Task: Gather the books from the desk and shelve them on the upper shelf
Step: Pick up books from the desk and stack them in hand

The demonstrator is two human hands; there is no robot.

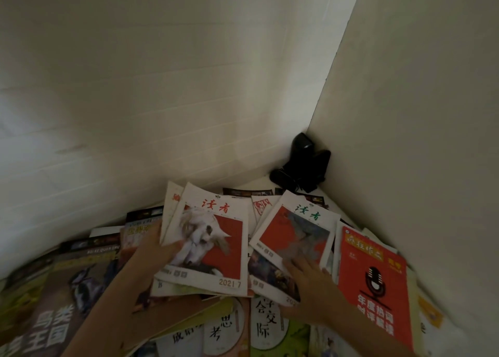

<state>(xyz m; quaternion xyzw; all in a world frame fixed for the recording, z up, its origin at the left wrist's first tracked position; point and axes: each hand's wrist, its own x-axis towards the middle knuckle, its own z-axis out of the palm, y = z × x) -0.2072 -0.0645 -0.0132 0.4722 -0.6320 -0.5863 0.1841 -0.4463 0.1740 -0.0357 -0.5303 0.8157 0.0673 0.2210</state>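
Note:
Books and magazines lie scattered over the desk in a dim corner. My left hand grips a small stack of magazines, thumb on the top one, a white and red cover with a white animal marked 2021·7. My right hand holds the lower edge of a second white and red magazine, fingers spread on its cover. A red book with a microphone drawing lies to the right of that hand. A brown bird book lies at the left. No shelf shows.
A black device with a cable sits in the far corner where the two white walls meet. More books with large characters lie near the front edge under my arms.

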